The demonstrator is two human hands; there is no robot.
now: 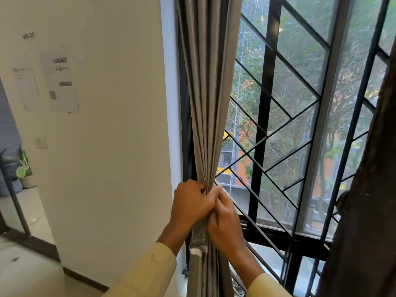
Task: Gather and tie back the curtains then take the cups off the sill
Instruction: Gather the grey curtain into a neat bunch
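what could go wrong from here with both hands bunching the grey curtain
The left hand and right hand grip the grey curtain with no tie seen around it; freeing either hand could let the folds spread. The strip hanging below the left hand has a frayed end, so a hard tug might tear it further.

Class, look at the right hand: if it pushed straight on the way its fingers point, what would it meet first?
The right hand would press into the gathered grey curtain it pinches, then probably the left hand gripping the same bundle.
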